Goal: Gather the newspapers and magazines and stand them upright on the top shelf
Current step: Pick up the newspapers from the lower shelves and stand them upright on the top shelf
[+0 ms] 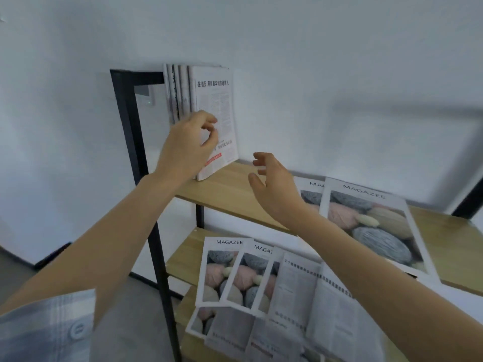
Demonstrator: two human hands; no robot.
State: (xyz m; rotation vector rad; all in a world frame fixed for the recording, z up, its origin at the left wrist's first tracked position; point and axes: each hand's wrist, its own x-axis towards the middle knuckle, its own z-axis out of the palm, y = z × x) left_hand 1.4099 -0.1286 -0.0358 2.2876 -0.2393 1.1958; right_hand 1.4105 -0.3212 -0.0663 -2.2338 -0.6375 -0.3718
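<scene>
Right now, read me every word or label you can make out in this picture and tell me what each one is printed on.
"MAGAZEE": flat magazine on the top shelf.
"MAGAZEE": leftmost magazine on the lower shelf.
"MAGAZ", cut off by an overlapping sheet: second lower magazine.
"MAG", partly hidden behind the right hand: magazine under the flat one.
Chinese headline on the standing newspaper: too blurred to read.
All body text: too small.

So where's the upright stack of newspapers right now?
Head view: the upright newspaper stack stands at the top shelf's left end against the black frame post, partly behind the left hand.
</scene>
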